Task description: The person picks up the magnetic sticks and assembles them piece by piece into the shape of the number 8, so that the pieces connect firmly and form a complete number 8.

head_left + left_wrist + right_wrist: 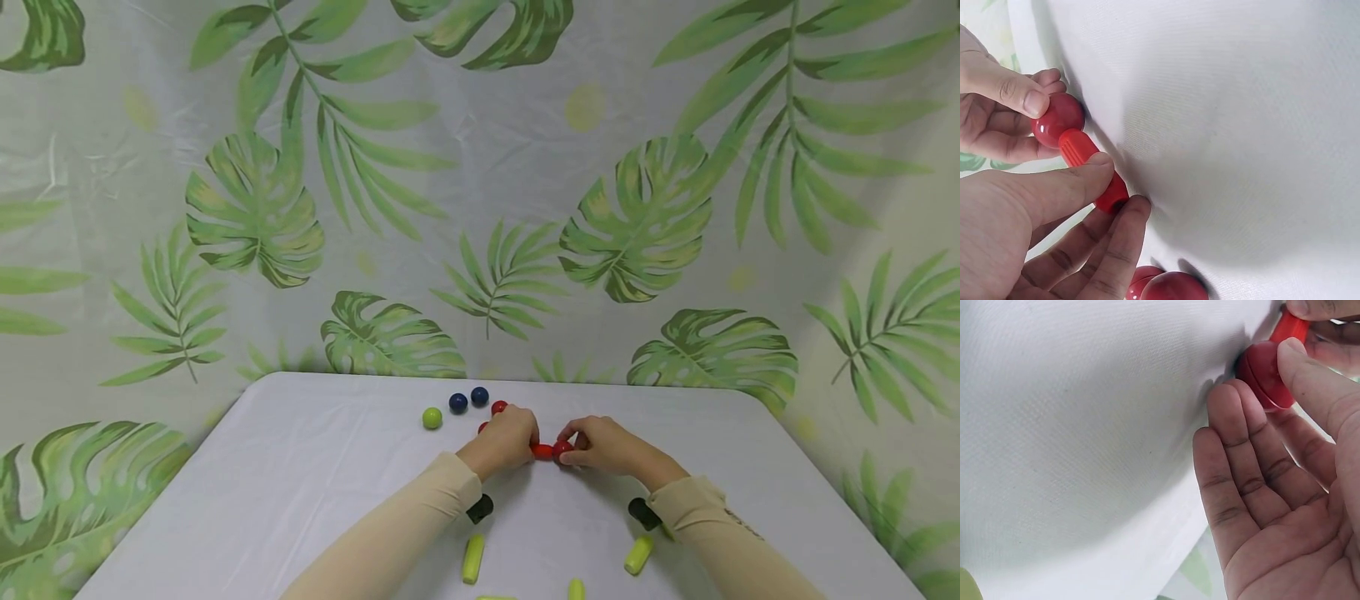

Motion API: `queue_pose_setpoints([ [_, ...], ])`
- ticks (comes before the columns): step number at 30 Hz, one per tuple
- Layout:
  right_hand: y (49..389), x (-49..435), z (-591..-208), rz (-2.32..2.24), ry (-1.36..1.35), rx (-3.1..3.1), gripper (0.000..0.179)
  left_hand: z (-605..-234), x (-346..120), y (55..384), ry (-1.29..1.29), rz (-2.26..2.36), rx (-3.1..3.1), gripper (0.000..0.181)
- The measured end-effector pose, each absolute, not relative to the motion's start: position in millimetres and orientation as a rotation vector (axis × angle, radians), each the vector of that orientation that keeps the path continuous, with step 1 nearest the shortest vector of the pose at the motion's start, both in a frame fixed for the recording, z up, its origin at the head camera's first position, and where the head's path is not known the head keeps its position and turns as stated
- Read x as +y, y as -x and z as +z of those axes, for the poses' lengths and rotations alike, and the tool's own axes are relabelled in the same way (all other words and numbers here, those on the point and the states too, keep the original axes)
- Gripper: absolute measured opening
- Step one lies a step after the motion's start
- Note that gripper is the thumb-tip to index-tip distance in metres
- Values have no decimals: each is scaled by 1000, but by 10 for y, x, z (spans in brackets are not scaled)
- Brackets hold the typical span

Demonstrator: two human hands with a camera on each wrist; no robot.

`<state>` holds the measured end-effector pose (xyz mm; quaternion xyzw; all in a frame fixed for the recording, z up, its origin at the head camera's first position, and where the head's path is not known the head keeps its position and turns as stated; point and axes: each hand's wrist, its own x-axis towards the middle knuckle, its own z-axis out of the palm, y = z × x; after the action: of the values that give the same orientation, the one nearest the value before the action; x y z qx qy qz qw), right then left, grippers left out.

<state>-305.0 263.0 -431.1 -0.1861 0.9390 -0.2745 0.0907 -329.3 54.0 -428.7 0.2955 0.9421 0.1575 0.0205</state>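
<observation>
Ribbed red rod (1079, 149) against red ball (1060, 120)
Left grip (512, 436) pinches the rod, right grip (609, 445) the ball, apparently to align their touching ends.

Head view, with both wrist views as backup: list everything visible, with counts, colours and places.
Table: 1, white, foreground
Backdrop: 1, pale with green leaves, behind
Rod: 1, red, mid-table, held
Held ball: 1, red, at the rod's end
Loose red balls: 2, red, left of the rod
Blue balls: 2, dark blue, far side
Green ball: 1, light green, left of the blues
Dark pieces: 2, blackish, one under each forearm
Sticks: at least 4, yellow-green, near side
Sleeves: 2, beige, from the near side
Left grip: 1, bare, pinching the rod
Right grip: 1, bare, holding the ball
</observation>
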Motion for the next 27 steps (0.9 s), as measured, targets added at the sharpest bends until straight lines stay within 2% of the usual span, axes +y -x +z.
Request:
queue_pose_setpoints([
  [16,3125,2681,-4418,-910,537,2749,29,-4300,463,3319,-871,562,2933,15],
  [27,3096,2698,-4400,-917,500,2750,28,-4148,319,3410,-870,530,2958,22],
])
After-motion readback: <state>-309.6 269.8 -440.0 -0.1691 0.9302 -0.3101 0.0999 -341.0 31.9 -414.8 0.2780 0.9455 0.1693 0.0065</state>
